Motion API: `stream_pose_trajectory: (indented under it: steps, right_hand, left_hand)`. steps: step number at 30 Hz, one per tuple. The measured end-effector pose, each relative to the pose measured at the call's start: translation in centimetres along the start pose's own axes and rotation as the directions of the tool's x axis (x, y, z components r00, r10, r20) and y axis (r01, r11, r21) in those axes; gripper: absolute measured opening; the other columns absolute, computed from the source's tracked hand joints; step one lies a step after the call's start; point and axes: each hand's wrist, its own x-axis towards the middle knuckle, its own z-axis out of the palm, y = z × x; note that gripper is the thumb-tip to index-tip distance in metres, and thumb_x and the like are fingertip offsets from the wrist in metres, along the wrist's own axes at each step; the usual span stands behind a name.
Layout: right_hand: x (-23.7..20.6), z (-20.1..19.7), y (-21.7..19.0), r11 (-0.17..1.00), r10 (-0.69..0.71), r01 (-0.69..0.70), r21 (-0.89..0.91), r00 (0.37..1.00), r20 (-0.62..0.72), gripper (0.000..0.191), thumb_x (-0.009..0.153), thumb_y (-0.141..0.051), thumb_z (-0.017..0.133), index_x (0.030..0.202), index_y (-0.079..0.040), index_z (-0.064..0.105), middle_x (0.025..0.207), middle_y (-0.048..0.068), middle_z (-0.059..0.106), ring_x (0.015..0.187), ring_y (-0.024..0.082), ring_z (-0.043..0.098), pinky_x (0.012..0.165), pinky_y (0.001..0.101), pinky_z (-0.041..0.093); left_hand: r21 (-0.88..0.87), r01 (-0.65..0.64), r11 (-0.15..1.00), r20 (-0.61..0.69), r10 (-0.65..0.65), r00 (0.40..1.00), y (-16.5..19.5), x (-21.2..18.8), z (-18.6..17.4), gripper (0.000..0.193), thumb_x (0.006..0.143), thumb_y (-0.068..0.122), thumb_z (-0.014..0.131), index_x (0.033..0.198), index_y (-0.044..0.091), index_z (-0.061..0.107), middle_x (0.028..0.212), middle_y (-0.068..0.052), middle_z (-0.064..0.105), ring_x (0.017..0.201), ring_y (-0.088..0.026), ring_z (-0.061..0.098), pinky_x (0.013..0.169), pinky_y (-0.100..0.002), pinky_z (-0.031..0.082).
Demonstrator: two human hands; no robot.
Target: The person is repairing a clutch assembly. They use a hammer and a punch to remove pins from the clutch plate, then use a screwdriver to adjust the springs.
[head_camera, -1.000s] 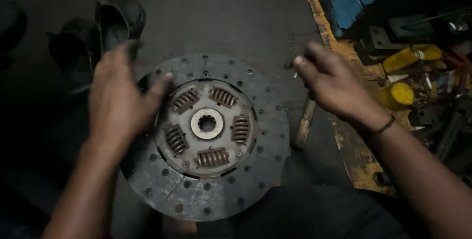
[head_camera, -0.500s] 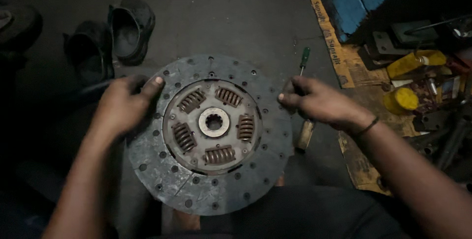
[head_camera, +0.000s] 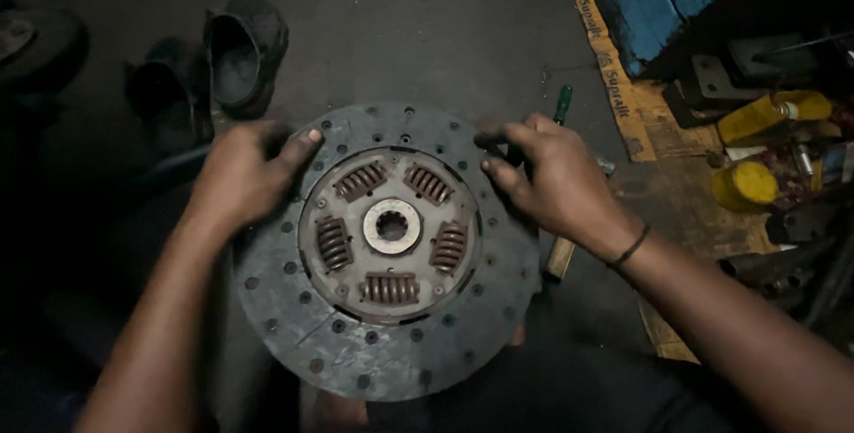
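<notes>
Here, round grey clutch disc (head_camera: 382,246), rusty coil springs, splined hub; hands gripping rim

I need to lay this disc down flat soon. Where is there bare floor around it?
Bare floor lies beyond the clutch disc, between the shoes and the yellow strip. The right, past the right hand, is crowded with yellow containers and tools. The left hand side is too dark to judge.

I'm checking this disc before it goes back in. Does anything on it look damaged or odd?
Nothing is clearly broken. The clutch disc shows rusty springs around its splined hub, and its grey facing looks scuffed and dusty. The left hand and right hand grip opposite edges. The dim light hides any fine cracks.
</notes>
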Motion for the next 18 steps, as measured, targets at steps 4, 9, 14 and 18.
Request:
stream_pose_trajectory:
  steps: [4,9,14,18]
  right_hand:
    - [-0.1,-0.3,0.4,0.995,0.057,-0.057,-0.085,0.998,-0.009,0.029,0.087,-0.025,0.078,0.108,-0.007,0.076,0.087,0.015,0.066,0.076,0.03,0.066,0.067,0.0446,0.052]
    - [0.1,-0.3,1.4,0.996,0.089,-0.09,0.021,0.994,0.061,0.026,0.087,-0.023,0.076,0.102,-0.001,0.073,0.096,0.012,0.07,0.087,0.024,0.07,0.077,0.041,0.056]
    - [0.7,-1.1,2.1,0.703,0.507,-0.585,0.405,0.811,0.291,0.024,0.093,-0.015,0.068,0.115,-0.006,0.069,0.104,0.01,0.072,0.097,0.023,0.07,0.085,0.0396,0.06]
    - [0.9,-3.6,2.5,0.414,0.552,-0.513,0.752,0.799,0.241,0.032,0.091,0.001,0.059,0.121,-0.005,0.068,0.108,0.013,0.068,0.099,0.026,0.069,0.091,0.0432,0.062]
  left_hand:
    - [0.025,-0.124,0.992,-0.049,0.125,0.991,0.7,1.3,-0.3,0.062,0.094,0.051,0.071,0.122,-0.005,0.069,0.107,-0.029,0.072,0.1,-0.038,0.071,0.09,-0.046,0.054]
    - [-0.003,0.057,0.998,0.094,-0.057,0.994,1.8,1.8,-0.6,0.057,0.092,0.05,0.067,0.124,0.003,0.072,0.107,-0.024,0.076,0.094,-0.035,0.077,0.089,-0.047,0.057]
    - [0.062,-0.078,0.995,0.12,0.07,0.99,2.4,2.5,-1.1,0.056,0.092,0.05,0.067,0.124,0.004,0.072,0.114,-0.021,0.074,0.102,-0.034,0.074,0.092,-0.05,0.055]
    - [0.092,-0.176,0.98,0.18,0.157,0.971,3.0,4.2,-1.1,0.057,0.092,0.05,0.068,0.126,0.005,0.071,0.119,-0.022,0.073,0.108,-0.034,0.072,0.096,-0.049,0.055]
